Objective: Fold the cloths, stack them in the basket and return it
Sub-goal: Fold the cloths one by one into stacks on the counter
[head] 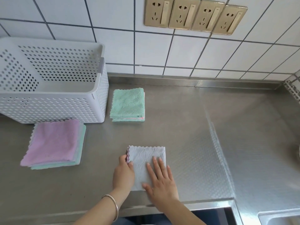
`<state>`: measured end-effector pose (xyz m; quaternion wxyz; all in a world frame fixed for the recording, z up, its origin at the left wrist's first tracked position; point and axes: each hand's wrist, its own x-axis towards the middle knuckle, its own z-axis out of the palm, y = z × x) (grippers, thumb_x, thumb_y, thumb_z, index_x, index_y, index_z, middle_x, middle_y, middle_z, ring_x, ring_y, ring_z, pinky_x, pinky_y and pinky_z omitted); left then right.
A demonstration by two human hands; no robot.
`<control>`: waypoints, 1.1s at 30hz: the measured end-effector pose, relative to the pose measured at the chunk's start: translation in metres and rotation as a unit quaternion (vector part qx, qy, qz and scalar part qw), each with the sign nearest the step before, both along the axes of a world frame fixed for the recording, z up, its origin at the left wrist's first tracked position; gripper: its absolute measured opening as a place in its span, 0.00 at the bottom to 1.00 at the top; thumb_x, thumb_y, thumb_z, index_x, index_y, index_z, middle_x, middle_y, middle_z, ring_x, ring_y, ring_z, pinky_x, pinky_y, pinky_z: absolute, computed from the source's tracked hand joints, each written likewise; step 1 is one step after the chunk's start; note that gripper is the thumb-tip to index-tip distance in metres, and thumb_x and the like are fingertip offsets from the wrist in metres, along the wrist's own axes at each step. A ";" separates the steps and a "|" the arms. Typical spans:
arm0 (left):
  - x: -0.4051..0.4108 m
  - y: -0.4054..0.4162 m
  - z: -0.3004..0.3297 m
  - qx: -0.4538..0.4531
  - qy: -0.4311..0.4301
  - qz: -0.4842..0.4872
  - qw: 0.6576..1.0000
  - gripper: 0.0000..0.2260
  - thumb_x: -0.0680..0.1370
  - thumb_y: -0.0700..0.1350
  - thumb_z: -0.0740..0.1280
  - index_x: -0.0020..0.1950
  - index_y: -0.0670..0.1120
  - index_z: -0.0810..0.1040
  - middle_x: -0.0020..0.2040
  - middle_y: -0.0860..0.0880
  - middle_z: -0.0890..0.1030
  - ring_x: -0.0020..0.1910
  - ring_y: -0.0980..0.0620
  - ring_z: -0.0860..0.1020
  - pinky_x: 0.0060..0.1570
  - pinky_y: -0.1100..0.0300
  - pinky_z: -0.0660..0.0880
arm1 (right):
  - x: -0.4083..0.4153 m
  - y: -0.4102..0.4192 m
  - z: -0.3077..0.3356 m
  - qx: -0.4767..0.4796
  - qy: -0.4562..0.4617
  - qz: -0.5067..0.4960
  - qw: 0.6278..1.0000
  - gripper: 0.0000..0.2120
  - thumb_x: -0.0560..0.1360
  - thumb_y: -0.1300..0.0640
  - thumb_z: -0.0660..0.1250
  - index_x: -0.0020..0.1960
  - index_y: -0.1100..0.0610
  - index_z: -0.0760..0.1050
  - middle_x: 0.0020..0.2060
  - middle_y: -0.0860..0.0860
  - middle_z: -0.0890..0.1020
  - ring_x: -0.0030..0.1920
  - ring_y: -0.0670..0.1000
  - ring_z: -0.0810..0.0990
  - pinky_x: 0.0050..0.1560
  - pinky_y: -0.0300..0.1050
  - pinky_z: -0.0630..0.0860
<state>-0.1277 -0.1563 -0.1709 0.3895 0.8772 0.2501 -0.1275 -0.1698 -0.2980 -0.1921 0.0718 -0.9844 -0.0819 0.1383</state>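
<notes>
A folded pale blue-grey cloth [146, 159] lies on the steel counter near the front edge. My left hand [124, 173] pinches its left edge, where a pink layer shows. My right hand [160, 181] lies flat on the cloth, fingers spread. A white perforated basket [53, 104] stands empty at the back left. A folded green cloth pile [127, 104] sits just right of the basket. In front of the basket lies a looser stack with a lilac cloth [52, 142] on top of green ones.
A tiled wall with several gold sockets [194, 15] rises behind the steel counter [194, 127]. A sink corner [279, 218] shows at the bottom right. The counter's front edge runs just below my hands.
</notes>
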 end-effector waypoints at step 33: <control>0.145 0.042 0.099 -0.121 -0.192 0.144 0.963 0.09 0.76 0.46 0.65 0.51 0.46 0.67 0.43 0.51 0.74 0.42 0.49 0.73 0.41 0.58 0.69 | 0.211 0.032 0.122 0.488 0.114 -0.250 0.828 0.07 0.76 0.57 0.62 0.54 0.55 0.73 0.46 0.48 0.79 0.47 0.49 0.78 0.40 0.38 0.73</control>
